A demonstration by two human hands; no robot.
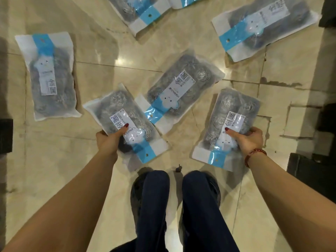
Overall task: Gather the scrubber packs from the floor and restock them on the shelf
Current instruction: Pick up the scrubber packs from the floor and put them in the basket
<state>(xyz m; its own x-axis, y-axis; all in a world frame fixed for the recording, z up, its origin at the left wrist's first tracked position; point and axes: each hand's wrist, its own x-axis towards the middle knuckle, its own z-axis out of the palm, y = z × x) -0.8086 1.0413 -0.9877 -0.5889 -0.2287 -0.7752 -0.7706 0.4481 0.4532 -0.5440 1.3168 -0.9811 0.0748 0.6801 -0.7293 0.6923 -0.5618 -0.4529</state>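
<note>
Left hand [109, 140] grips the left-hand pack [125, 122] by its edge; right hand [249, 140] grips the right-hand pack [227, 124] likewise. Centre pack [180, 90] lies on the floor [109, 70] ahead, between both hands, long axis slanting away rightward, header end nearer the left hand. Shelf not in view.

My bare arms stretch forward and down. My left hand [108, 141] grips the left scrubber pack [116, 110], thumb on top; my right hand [249, 140] grips the right scrubber pack [231, 108] likewise. The fingers underneath are hidden, probably curled.
</note>
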